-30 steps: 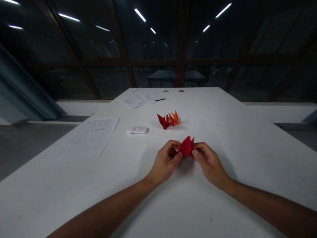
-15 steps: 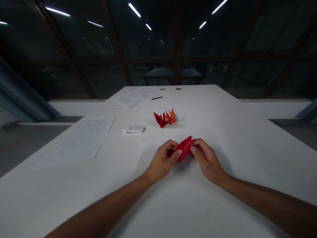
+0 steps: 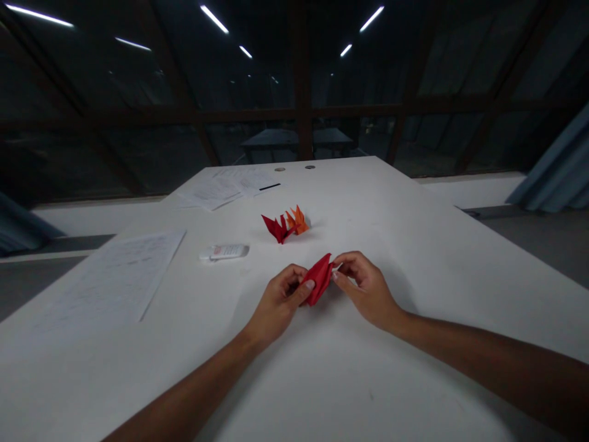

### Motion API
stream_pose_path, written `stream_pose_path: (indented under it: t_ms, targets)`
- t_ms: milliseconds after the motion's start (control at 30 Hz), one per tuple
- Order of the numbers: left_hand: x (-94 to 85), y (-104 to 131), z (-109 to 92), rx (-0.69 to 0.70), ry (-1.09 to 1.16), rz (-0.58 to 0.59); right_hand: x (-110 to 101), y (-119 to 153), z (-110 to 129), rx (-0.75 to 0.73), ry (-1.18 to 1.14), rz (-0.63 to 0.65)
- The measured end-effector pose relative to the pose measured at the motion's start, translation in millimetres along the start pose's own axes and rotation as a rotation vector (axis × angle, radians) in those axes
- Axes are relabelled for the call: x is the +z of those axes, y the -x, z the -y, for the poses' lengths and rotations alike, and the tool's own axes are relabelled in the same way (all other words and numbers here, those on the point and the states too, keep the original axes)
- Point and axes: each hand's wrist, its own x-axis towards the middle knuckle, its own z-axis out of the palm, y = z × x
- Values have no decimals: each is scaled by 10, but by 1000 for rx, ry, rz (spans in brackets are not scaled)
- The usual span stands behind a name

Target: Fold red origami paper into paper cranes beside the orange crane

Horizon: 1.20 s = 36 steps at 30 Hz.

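My left hand (image 3: 279,302) grips a folded red paper (image 3: 317,281), thumb on top and fingers beneath it. At the paper's right tip is my right hand (image 3: 367,291), its thumb and forefinger pinched on the edge of the fold. Both hands are just above the white table (image 3: 299,380). Beyond them a dark red paper crane (image 3: 278,229) stands against an orange paper crane (image 3: 298,220). To the left of the cranes lies a white packet (image 3: 224,252) with print on it.
A printed sheet (image 3: 110,279) lies at the left. More papers (image 3: 216,189) and a black strip (image 3: 269,186) are at the far left, near two round discs (image 3: 280,169) at the far edge. Dark windows and blue curtains (image 3: 556,166) stand beyond.
The whole view has swung to the right, so the table things appear further left. My right fingertips are now slightly further from the body of the red paper.
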Motion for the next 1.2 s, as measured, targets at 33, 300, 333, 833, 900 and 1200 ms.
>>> stream_pose_path:
  t_ms: [33,300,333,833,900,1200]
  targets:
    - [-2,-1,11,7,-14,-2,-2,-7,1,3,-11,2]
    - [15,30,23,63,-192,-72,-23,-28,31,2,-82,26]
    - [15,31,20,64,-197,-70,-23,-30,33,12,-88,22]
    - [25,37,-12,72,-214,-90,-30,-84,134,149,-349,75]
    - [18,39,1,77,-202,-88,-25,-77,139,147,-369,78]
    - [9,27,53,77,-154,-91,-16,-50,251,73,-313,121]
